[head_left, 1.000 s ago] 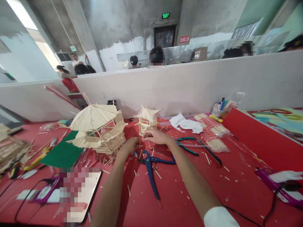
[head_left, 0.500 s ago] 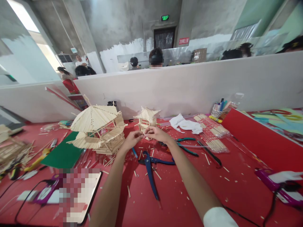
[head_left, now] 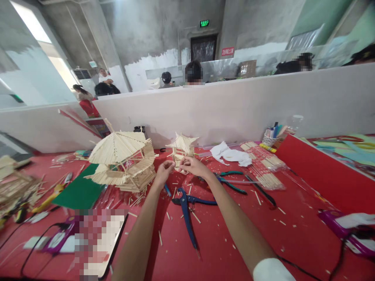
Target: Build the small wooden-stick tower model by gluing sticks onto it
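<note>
A small stick-built pavilion (head_left: 183, 143) with a pointed roof stands upright in front of me, partly covered by my hands. My left hand (head_left: 164, 171) is just left of its base, thumb and fingers pinched together. Whatever it may hold is too small to make out. At the front of the pavilion, my right hand (head_left: 190, 165) also has its fingertips drawn together; I cannot make out what is in them. A larger stick pavilion (head_left: 120, 148) with a wide roof stands left of my left hand. Blue-handled cutters (head_left: 185, 212) lie open on the table below my hands.
Cut stick pieces litter the red table (head_left: 222, 246). On the right lie teal-handled pliers (head_left: 231, 181), a white cloth (head_left: 230, 154) and bagged sticks (head_left: 263, 168). A green sheet (head_left: 80, 187) and a tablet-like device (head_left: 102, 249) are left. A white partition (head_left: 228, 109) runs behind; people sit beyond it.
My hands, whose fingertips met before the small pavilion, are now slightly apart. The left hand has moved a little to the left. The view has shifted slightly.
</note>
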Demonstrator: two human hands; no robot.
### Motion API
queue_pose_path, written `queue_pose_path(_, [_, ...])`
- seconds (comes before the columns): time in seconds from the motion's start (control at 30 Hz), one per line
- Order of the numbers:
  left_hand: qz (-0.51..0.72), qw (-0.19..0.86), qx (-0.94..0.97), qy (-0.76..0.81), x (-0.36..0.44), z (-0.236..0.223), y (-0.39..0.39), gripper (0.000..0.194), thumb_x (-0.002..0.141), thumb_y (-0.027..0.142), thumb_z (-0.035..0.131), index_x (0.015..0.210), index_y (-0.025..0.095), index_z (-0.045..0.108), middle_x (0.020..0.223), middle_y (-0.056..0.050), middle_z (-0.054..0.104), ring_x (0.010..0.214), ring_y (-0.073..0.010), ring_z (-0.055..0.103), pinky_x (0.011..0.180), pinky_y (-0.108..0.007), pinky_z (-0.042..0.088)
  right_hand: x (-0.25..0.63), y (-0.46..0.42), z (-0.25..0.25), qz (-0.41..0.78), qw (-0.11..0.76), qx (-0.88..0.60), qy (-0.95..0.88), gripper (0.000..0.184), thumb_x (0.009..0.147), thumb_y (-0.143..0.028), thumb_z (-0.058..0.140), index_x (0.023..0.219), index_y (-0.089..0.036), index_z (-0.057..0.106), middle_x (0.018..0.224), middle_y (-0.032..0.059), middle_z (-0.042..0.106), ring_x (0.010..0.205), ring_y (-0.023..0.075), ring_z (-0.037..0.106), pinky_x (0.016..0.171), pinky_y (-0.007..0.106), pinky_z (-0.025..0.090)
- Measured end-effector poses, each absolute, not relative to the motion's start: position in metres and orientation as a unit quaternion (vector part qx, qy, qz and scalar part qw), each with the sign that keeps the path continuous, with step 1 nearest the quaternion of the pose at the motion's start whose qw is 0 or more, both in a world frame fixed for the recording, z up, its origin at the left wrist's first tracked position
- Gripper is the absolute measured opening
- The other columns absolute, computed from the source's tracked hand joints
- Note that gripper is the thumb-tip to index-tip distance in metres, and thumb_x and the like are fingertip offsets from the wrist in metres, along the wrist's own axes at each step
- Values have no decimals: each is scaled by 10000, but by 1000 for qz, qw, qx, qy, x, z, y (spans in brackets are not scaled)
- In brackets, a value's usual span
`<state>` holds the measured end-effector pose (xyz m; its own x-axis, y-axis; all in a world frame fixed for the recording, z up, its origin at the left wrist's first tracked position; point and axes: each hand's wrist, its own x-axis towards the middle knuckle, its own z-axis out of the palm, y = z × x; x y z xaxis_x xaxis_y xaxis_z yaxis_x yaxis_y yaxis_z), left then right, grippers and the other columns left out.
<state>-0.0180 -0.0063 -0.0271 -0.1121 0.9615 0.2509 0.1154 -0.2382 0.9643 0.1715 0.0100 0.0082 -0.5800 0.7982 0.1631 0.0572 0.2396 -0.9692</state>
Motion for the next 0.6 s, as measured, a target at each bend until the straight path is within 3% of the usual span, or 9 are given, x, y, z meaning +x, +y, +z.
queue_pose_path(0.23, [632, 278, 503, 520, -22, -41, 11, 277, 746, 431, 655, 802, 160, 662, 751, -22, 653, 688, -148, 576, 684, -255, 440, 186, 13, 18, 528, 328, -285, -730, 205, 837, -363, 624, 879, -180, 542, 791, 48, 715, 604, 114, 602, 551, 210, 455])
queue_pose_path(0.6, [634, 265, 509, 519, -24, -50, 23, 283, 762, 422, 658, 824, 147, 676, 741, -29, 660, 659, -141, 564, 658, -255, 439, 190, 8, 27, 532, 296, -278, -743, 167, 852, -330, 613, 886, -179, 551, 810, 46, 708, 608, 107, 594, 561, 213, 465])
